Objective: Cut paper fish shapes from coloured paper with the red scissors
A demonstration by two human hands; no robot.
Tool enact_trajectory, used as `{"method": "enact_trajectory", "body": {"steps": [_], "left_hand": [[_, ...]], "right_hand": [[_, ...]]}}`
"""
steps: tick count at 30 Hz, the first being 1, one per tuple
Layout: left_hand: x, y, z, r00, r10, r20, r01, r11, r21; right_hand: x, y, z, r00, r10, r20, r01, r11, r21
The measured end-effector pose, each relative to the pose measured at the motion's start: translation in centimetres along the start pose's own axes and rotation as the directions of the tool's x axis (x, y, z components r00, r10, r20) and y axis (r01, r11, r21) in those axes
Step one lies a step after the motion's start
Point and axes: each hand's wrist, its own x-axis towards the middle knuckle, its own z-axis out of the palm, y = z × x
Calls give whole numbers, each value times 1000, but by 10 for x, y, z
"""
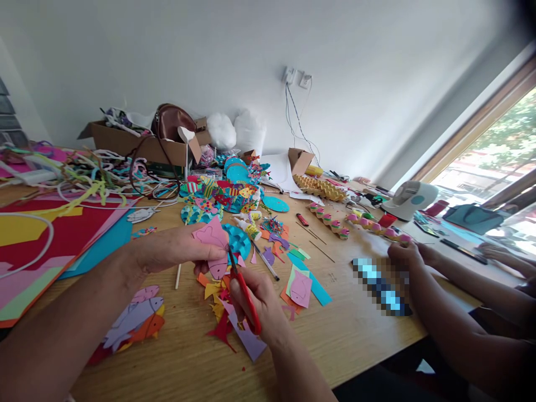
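Note:
My left hand pinches a piece of pink paper with fish outlines drawn on it. In my right hand are red-handled scissors, their blades up against the paper's right edge. Colourful paper scraps lie beneath both hands, with a purple strip among them. To the left, cut-out paper fish in purple, orange and pink form a loose pile. Right of the scissors rests another pink piece with a fish drawn on it, on top of other paper.
Glue bottles, a pen and wooden sticks lie beyond my hands. Coloured sheets cover the left side. On the right, another person's hands hold a painted egg-carton strip. A white sewing machine stands near the window.

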Motion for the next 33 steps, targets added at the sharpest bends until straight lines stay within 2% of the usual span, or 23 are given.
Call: {"method": "enact_trajectory", "body": {"steps": [5, 9, 14, 17, 20, 23, 26, 29, 31, 33], "left_hand": [[-3, 3, -3, 997, 81, 8, -82, 993, 85], [-5, 4, -3, 995, 95, 35, -96, 994, 41], [-1, 5, 1, 993, 98, 73, -100, 995, 28], [2, 4, 5, 991, 91, 99, -98, 993, 65], [3, 5, 8, 988, 95, 124, -105, 992, 77], [2, 5, 6, 990, 125, 61, -132, 984, 123], [2, 3, 3, 977, 193, -89, -185, 978, 94], [5, -1, 6, 928, 233, -291, -270, 958, -96], [8, -2, 12, 917, 216, -335, -287, 941, -178], [12, -3, 19, 913, 212, -350, -292, 937, -194]], "right_hand": [[-2, -5, -3, 1000, 11, -1, -11, 993, 115], [-8, -3, -10, 999, -32, 20, 28, 984, 174], [1, -23, -21, 977, -26, -212, 68, 979, 193], [15, -43, -23, 987, -50, -153, 76, 982, 172], [28, -57, -23, 986, -116, -120, 124, 990, 69], [35, -60, -22, 982, -155, -106, 155, 988, -7], [40, -54, -23, 961, -141, -238, 166, 982, 90], [44, -46, -22, 880, -133, -457, 274, 926, 259], [45, -41, -20, 841, -122, -527, 339, 878, 337], [47, -39, -15, 808, -121, -577, 392, 841, 373]]}}
